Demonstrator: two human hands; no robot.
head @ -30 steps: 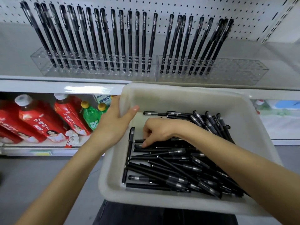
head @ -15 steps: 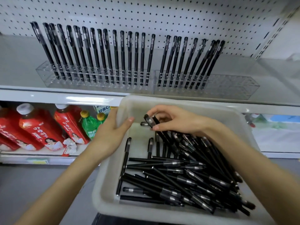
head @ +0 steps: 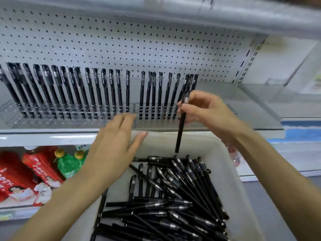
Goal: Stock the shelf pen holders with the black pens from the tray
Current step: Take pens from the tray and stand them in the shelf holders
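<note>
1. With the right hand (head: 206, 112), pinches a single black pen (head: 180, 129) between thumb and curled fingertips (head: 203, 98), high on the barrel just under the cap.
2. Keeps nothing else in that hand; palm turned leftward, wrist over the far right corner of the tray (head: 231, 171).
3. Holds the pen nearly upright, cap end up, with the cap poking above the fingers and the long bare barrel hanging below them.
4. Lower tip of the pen in the air above the loose black pens (head: 173, 206) heaped in the tray, apart from the heap.
5. Cap of the held pen in front of the rightmost standing pens (head: 190, 82), at the front of the clear pen holders (head: 73, 119) on the shelf (head: 260, 108); not seated in any slot.
6. Left hand (head: 116, 143) spread flat and relaxed, fingers straight and blurred, gripping nothing, thumb out to the right.
7. Left hand over the tray's far left corner, fingertips reaching toward the front edge of the holders; contact with either impossible to judge.
8. Long row of black pens (head: 86, 91) upright in the holders, leaning back toward the white pegboard (head: 139, 40).
9. Below the shelf, at left: red-labelled bottles (head: 34, 171) and green bottles (head: 69, 164) with yellow caps.
</note>
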